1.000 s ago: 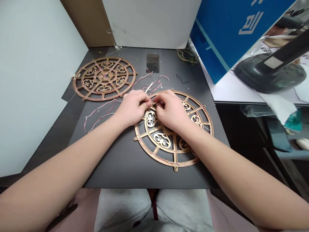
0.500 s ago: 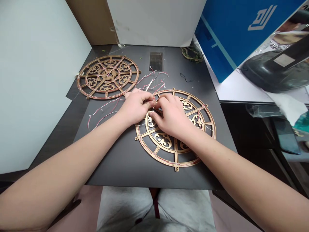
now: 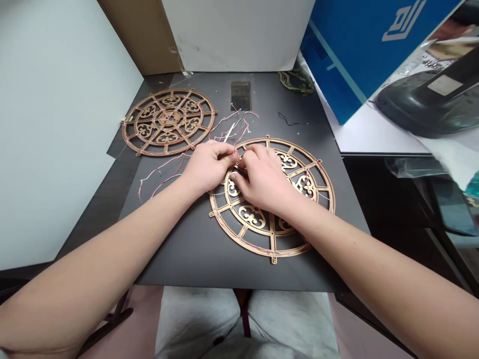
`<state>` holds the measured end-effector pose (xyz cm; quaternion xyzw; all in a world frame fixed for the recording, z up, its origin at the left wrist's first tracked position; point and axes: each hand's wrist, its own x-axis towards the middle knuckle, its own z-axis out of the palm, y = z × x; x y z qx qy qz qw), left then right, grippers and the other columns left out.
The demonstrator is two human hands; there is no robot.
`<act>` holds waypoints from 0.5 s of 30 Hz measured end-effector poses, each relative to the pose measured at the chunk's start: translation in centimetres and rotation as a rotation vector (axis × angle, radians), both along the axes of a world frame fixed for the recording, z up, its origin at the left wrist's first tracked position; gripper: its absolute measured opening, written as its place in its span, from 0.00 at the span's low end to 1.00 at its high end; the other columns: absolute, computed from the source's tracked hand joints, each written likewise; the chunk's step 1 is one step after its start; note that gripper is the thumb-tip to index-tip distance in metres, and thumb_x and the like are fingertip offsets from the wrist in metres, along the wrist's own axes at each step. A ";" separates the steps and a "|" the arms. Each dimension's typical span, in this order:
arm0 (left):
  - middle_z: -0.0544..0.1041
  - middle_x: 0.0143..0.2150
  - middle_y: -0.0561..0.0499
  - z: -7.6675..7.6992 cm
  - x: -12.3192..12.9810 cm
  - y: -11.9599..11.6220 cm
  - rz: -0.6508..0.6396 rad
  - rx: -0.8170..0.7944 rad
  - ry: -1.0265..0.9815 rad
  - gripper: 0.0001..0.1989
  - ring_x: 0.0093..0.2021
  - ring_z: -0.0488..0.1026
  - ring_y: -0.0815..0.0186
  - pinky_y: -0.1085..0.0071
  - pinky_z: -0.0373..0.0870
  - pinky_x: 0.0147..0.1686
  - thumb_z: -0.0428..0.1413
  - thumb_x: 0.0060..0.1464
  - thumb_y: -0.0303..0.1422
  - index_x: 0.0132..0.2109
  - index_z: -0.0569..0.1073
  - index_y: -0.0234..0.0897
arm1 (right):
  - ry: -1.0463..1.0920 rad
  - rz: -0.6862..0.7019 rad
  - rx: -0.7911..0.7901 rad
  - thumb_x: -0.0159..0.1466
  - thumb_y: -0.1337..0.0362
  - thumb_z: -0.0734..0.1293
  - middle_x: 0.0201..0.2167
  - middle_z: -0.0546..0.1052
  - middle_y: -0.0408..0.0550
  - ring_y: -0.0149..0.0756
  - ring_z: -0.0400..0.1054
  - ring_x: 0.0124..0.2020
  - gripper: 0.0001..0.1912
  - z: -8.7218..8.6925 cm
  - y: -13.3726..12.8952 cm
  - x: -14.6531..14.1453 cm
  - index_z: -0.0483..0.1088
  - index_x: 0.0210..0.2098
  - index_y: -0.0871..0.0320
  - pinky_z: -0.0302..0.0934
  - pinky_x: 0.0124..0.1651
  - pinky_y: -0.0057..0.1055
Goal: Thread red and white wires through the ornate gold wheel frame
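Note:
A round wooden openwork wheel (image 3: 273, 242) with scroll cut-outs lies flat on the dark table, red and white wires running along its rim. At its upper left edge my left hand (image 3: 211, 164) pinches a thin red-and-white wire (image 3: 245, 124) between thumb and forefinger. My right hand (image 3: 264, 174) rests over the wheel close beside it, fingers curled down at the inner ring; whatever its fingertips grip is hidden. Loose wire trails off to the left of my left hand and up behind both hands.
A second wired wooden wheel (image 3: 130, 137) lies at the back left. White panels and a blue board (image 3: 337, 65) stand around the table (image 3: 179, 249). A twig coil (image 3: 295, 85) and a black thread (image 3: 287, 119) lie at the back right.
The view has shifted slightly. Both hands stay at the same spot on the wheel's upper left edge, and the loose wire above them has moved a little left.

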<state>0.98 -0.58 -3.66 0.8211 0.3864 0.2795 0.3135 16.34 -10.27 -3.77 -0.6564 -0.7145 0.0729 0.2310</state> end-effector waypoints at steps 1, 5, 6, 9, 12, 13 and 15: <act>0.82 0.39 0.49 0.0 0.1 0.0 0.006 -0.018 -0.026 0.08 0.42 0.75 0.60 0.62 0.72 0.50 0.59 0.56 0.34 0.36 0.83 0.37 | -0.001 0.001 -0.004 0.70 0.58 0.68 0.59 0.70 0.61 0.56 0.62 0.58 0.14 0.0 0.0 0.0 0.72 0.48 0.62 0.58 0.62 0.52; 0.82 0.38 0.49 0.2 0.7 -0.2 0.003 -0.065 -0.124 0.09 0.42 0.75 0.62 0.64 0.71 0.50 0.59 0.58 0.34 0.37 0.82 0.35 | -0.009 0.000 -0.008 0.70 0.57 0.68 0.59 0.70 0.61 0.57 0.62 0.59 0.15 0.0 0.1 0.0 0.72 0.48 0.63 0.58 0.63 0.52; 0.82 0.38 0.49 0.2 0.8 -0.2 -0.006 -0.065 -0.138 0.08 0.42 0.75 0.62 0.64 0.71 0.50 0.60 0.58 0.34 0.36 0.82 0.35 | -0.006 0.000 -0.008 0.70 0.57 0.68 0.59 0.70 0.61 0.57 0.62 0.59 0.14 0.0 0.1 0.0 0.72 0.47 0.63 0.58 0.63 0.52; 0.82 0.37 0.50 0.5 0.9 -0.1 -0.011 -0.069 -0.152 0.08 0.40 0.75 0.64 0.67 0.71 0.48 0.61 0.58 0.34 0.37 0.81 0.34 | 0.004 0.003 -0.009 0.70 0.58 0.68 0.58 0.70 0.61 0.56 0.62 0.59 0.13 0.0 0.1 0.1 0.71 0.45 0.62 0.58 0.64 0.52; 0.81 0.36 0.50 0.6 0.5 0.3 0.006 -0.079 -0.126 0.08 0.38 0.75 0.65 0.69 0.72 0.44 0.61 0.60 0.35 0.38 0.81 0.34 | 0.012 0.020 -0.001 0.70 0.58 0.68 0.58 0.70 0.61 0.55 0.63 0.59 0.12 0.1 0.0 0.2 0.71 0.44 0.62 0.58 0.63 0.51; 0.81 0.36 0.50 0.6 0.2 0.6 0.008 -0.083 -0.122 0.09 0.38 0.75 0.65 0.69 0.72 0.43 0.61 0.60 0.36 0.38 0.80 0.34 | 0.019 0.029 0.003 0.69 0.58 0.69 0.57 0.71 0.60 0.54 0.63 0.58 0.12 0.2 -0.1 0.3 0.71 0.43 0.61 0.58 0.63 0.51; 0.80 0.35 0.49 0.6 -0.3 1.1 -0.004 -0.121 -0.142 0.10 0.36 0.74 0.66 0.69 0.72 0.41 0.61 0.61 0.37 0.39 0.79 0.34 | 0.041 0.042 0.006 0.69 0.58 0.70 0.55 0.72 0.57 0.52 0.64 0.57 0.11 0.3 -0.1 0.4 0.71 0.42 0.61 0.58 0.62 0.49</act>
